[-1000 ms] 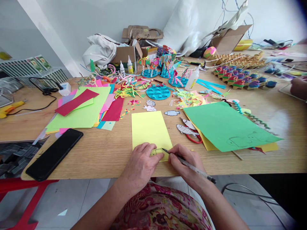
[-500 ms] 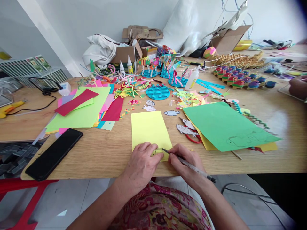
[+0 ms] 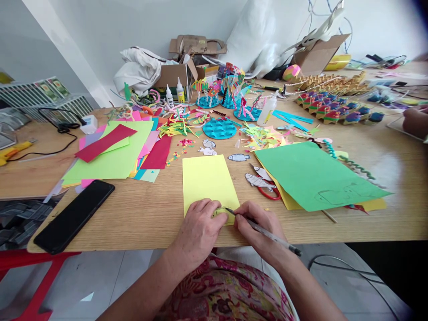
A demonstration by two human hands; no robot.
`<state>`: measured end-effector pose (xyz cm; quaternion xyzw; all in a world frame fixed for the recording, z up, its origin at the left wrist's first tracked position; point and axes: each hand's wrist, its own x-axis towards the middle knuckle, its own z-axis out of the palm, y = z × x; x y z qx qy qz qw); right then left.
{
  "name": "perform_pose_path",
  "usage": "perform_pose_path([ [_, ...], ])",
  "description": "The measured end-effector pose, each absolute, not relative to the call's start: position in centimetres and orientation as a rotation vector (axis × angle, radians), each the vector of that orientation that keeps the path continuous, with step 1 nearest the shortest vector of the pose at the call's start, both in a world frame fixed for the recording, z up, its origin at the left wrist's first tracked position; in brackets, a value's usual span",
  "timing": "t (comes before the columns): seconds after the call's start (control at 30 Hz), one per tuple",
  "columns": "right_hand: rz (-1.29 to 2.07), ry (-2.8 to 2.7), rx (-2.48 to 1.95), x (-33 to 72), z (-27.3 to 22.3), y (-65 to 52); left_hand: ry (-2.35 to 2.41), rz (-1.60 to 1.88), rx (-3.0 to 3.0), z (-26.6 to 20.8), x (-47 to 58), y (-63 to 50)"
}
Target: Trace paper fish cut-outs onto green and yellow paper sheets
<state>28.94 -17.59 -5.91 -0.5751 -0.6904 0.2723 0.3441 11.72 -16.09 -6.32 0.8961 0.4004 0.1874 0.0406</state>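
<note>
A pale yellow sheet of paper (image 3: 207,178) lies on the table in front of me. My left hand (image 3: 199,226) rests on its lower part, fingers laid on the paper and thumb apart from them. Dark pen lines show in the gap between thumb and forefinger, partly hidden by the hand. In my right hand (image 3: 259,221) is a pen (image 3: 273,238) with a clear barrel, its tip touching the paper beside those lines. Just past the sheet lie paper fish cut-outs (image 3: 238,157), and to its right scissors with red handles (image 3: 273,194) are partly covered by more fish.
A green sheet (image 3: 317,174) with pencil outlines lies at right, coloured papers (image 3: 110,156) at left near a black phone (image 3: 75,216). Behind are paper scraps (image 3: 265,137), a blue scalloped disc (image 3: 220,128), glue bottles (image 3: 268,109) and painted egg cartons (image 3: 334,107). Another person's hand (image 3: 416,121) shows at far right.
The pen and both hands stay almost in place on the yellow sheet. The whole view has shifted very slightly.
</note>
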Motion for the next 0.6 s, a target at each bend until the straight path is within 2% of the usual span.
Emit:
perform_pose_path([
  [0.6,0.716,-1.794,-1.496,28.99,-5.86,-17.62,1.226,0.59,2.725,-6.2,11.76,-16.09],
])
